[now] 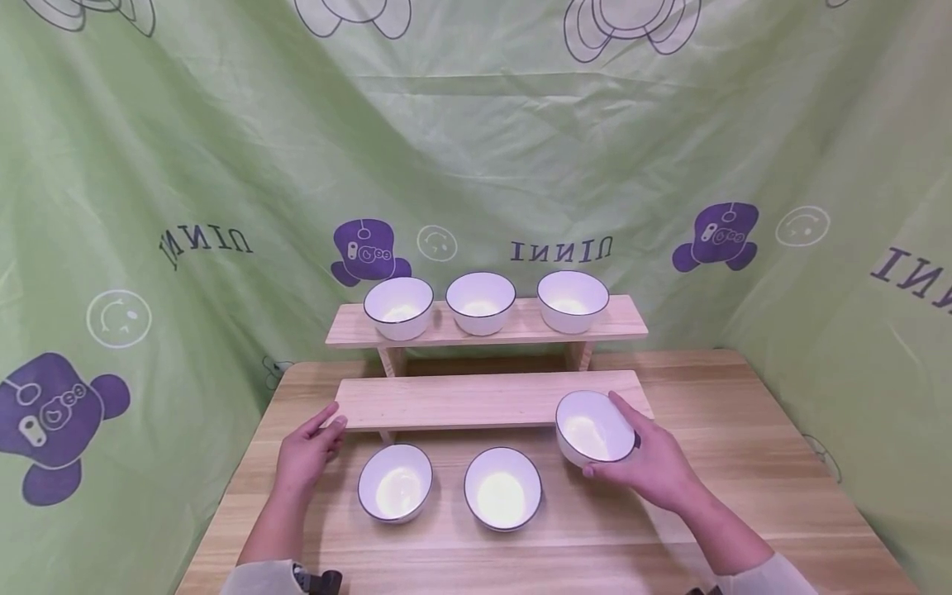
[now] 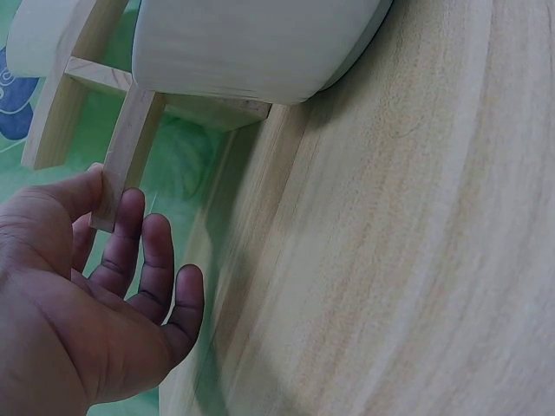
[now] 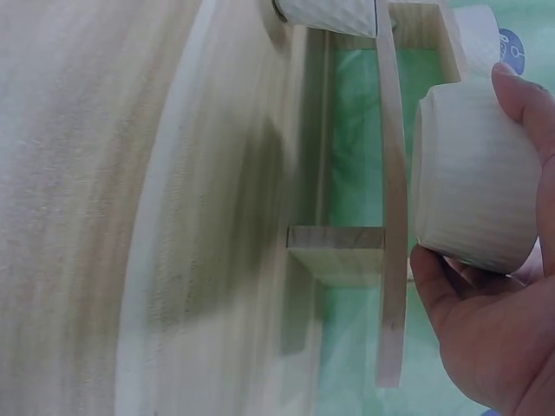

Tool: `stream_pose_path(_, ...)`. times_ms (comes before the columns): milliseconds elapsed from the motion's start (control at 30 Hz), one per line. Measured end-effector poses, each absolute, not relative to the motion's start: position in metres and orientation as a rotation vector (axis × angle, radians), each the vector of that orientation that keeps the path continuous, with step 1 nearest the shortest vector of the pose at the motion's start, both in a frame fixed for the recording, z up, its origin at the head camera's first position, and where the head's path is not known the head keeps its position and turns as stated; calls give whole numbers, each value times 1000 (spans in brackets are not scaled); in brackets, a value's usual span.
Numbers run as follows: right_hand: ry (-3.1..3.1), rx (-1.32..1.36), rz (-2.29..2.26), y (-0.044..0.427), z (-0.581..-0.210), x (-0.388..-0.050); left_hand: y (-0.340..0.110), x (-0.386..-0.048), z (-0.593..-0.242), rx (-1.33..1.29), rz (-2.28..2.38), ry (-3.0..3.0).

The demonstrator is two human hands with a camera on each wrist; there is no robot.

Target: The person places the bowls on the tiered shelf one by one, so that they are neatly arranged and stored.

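Observation:
A two-step wooden shelf stands on the table. My left hand pinches the left end of its lower board between thumb and fingers, as the left wrist view shows on the board end. In my right hand is a white bowl with a dark rim, gripped by its right side, thumb and fingers spread around it. It is upright over the lower board's right front part. The right wrist view shows a narrow gap between the held bowl and the board.
Three similar bowls stand in a row on the upper board. On the wooden table, in front of the shelf, are a left bowl and a middle bowl. A green printed curtain hangs behind and at both sides.

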State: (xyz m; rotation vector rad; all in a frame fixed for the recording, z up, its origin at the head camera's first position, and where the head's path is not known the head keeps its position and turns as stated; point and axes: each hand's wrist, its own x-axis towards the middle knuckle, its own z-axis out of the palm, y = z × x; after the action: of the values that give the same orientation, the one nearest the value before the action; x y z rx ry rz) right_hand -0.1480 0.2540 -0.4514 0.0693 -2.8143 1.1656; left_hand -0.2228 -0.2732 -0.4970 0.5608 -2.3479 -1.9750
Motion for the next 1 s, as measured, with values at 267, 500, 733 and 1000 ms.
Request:
stream_pose_path(267, -2783, 57, 1222, 255, -446, -157, -273, -223, -496, 545, -1987, -2336)
stream_pose_path(500, -2815, 1, 1226, 253, -443, -164, -271, -223, -498, 535, -1994, -2306)
stream_pose_path(733, -2811, -42, 1277, 250, -445, -175, -272, -223, -498, 545, -1989, -2311)
stream_pose_path(1000, -2792, -49, 1291, 245, -449, -187, -271, -222, -497, 543, -1987, -2315)
